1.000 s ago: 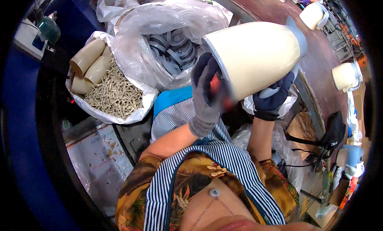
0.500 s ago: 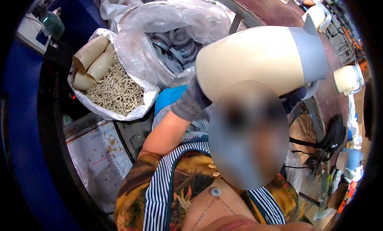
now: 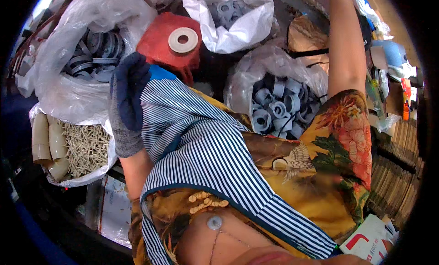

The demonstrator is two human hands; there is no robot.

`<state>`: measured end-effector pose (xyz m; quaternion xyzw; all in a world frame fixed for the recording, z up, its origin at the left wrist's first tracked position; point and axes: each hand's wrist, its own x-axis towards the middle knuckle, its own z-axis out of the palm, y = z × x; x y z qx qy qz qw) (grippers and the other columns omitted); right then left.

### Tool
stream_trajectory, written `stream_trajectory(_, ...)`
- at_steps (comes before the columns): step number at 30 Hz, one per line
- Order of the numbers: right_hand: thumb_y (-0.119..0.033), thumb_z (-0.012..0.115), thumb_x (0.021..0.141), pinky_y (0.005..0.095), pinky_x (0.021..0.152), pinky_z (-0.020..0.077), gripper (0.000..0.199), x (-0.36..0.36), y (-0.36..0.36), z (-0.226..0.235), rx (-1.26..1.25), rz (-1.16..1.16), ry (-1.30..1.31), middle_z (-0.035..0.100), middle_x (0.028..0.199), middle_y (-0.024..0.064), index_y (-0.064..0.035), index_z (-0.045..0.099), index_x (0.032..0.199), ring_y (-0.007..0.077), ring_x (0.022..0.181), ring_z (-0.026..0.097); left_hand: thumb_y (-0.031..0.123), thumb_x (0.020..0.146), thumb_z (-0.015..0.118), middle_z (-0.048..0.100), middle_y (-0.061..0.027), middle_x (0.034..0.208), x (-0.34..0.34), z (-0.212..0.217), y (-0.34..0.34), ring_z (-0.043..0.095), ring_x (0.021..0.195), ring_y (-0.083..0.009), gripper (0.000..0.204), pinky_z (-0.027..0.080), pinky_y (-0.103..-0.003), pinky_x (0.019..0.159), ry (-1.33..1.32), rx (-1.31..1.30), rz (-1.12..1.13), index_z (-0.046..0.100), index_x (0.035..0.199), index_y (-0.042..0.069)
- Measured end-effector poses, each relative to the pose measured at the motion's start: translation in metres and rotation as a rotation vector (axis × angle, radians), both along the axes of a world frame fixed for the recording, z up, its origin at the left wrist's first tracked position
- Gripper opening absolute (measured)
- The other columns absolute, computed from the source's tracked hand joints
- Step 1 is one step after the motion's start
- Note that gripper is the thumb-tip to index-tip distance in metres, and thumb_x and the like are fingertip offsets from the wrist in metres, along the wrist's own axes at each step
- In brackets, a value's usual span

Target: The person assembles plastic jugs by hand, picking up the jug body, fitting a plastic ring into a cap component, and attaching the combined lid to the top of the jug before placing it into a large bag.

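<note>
My left hand (image 3: 130, 95) wears a grey glove with dark blue fingers. It lies on the blue-and-white striped cloth (image 3: 201, 146) over my lap and holds nothing. Just beyond it is a red stool-like block (image 3: 160, 40) with a white ring (image 3: 183, 40) on top. My bare right arm (image 3: 344, 45) stretches up and leaves the picture at the top edge, so that hand is hidden. A clear bag of grey pipe fittings (image 3: 279, 105) sits between my arms.
A clear bag of grey rings (image 3: 91, 50) stands at upper left. Below it a bag (image 3: 87, 148) holds pale small sticks and beige pipe elbows (image 3: 45, 141). A white bag of grey fittings (image 3: 233, 13) stands at the top. Stacked cardboard (image 3: 398, 173) is at the right.
The large cream cone with a grey end, held up in both hands before, is out of view. My left hand has dropped to my lap, and my right arm reaches upward.
</note>
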<state>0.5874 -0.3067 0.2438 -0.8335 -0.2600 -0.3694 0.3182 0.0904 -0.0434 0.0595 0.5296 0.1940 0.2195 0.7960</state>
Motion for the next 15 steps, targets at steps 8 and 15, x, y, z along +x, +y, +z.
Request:
stream_trajectory(8,-0.039,0.061,0.087,0.0401,0.089,0.0474,0.043,-0.081,-0.096,-0.270,-0.866,-0.023,0.573,0.064,0.109,0.0132,-0.0137,0.062,0.122,0.0272,0.103,0.059,0.034,0.104,0.038,0.052,-0.0193,0.134,-0.022,0.005,0.002,0.054,0.121,-0.0285,0.049,0.042,-0.041,0.106,0.156,0.225,0.199,0.046,0.136,-0.003)
stream_trajectory(15,-0.029,0.063,0.083,0.0453,0.096,0.0476,0.048,-0.238,-0.241,-0.482,-1.742,0.183,1.158,0.061,0.125,0.0139,-0.0227,0.058,0.130,0.0325,0.115,0.059,0.037,0.104,0.037,0.050,-0.0198,0.137,-0.034,-0.005,0.002,0.052,0.123,-0.0293,0.053,0.041,-0.040,0.107,0.182,0.052,0.146,0.044,0.138,-0.003)
